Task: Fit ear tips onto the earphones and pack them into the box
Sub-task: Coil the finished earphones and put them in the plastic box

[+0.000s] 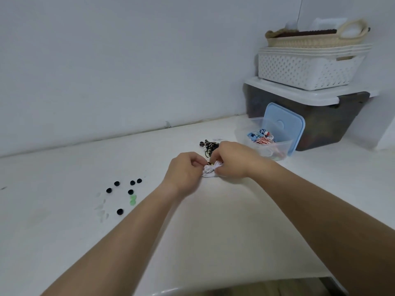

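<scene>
On the white tabletop (213, 231), nearest the person, round black rubber ear tips (120, 211) lay scattered at the left, with a few pale green ear tips (133, 199) among them. Farther in, the left hand (184, 168) and the right hand (234, 162) met over a small coiled bundle of white earphone cable (209, 171), the fingers of both curled and pinching it from either side. Just behind lay a tangle of black earphones (210, 146). Beyond to the right, a clear plastic box (277, 146) held coloured earphones (261, 136), its pale blue lid (284, 122) propped against a dark storage bin (320, 120).
</scene>
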### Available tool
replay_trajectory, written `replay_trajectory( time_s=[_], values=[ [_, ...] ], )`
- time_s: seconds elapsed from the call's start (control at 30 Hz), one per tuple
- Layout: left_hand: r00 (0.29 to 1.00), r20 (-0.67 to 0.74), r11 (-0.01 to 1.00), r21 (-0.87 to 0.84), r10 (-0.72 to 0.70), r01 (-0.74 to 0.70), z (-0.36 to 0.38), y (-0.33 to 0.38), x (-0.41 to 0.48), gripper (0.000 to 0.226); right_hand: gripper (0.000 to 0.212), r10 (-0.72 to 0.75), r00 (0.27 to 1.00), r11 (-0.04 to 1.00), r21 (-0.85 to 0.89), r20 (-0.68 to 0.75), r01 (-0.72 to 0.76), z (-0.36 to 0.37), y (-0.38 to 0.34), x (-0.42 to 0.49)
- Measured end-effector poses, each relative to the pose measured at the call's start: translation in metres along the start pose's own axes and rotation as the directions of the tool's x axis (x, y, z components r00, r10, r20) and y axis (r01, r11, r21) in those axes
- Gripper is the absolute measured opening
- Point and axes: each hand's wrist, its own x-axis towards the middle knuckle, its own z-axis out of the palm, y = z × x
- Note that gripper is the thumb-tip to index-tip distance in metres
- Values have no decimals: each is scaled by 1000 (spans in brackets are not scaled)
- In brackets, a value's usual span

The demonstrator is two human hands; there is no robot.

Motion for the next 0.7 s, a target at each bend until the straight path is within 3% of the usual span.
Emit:
replay_trajectory(
  time_s=[0.17, 0.27, 0.37, 0.47, 0.57, 0.7],
  values=[
    [998, 31, 996, -72, -58, 60, -1, -8, -8, 31, 10, 4, 1000, 992, 127, -7, -3, -3, 1, 5],
    [999, 26, 998, -47, -43, 44, 1, -11, -10, 35, 21, 6, 998, 983, 184, -69, 6, -6, 3, 8],
    [999, 12, 996, -68, -51, 52, 2, -11, -10, 36, 17, 6, 1000, 966, 259, 5, -8, -6, 0, 5],
    [998, 13, 993, -97, -68, 69, 1, -12, -10, 39, 20, -13, 996, 976, 217, 89, -6, 2, -2, 3],
    [998, 19, 991, -110, -68, 70, 0, -14, -11, 40, 5, -4, 999, 976, 220, 54, -8, 4, -2, 4],
    [997, 24, 989, -123, -76, 79, 1, -14, -11, 40, 9, 77, 995, 892, 451, -71, -37, -1, -2, 6]
  ],
)
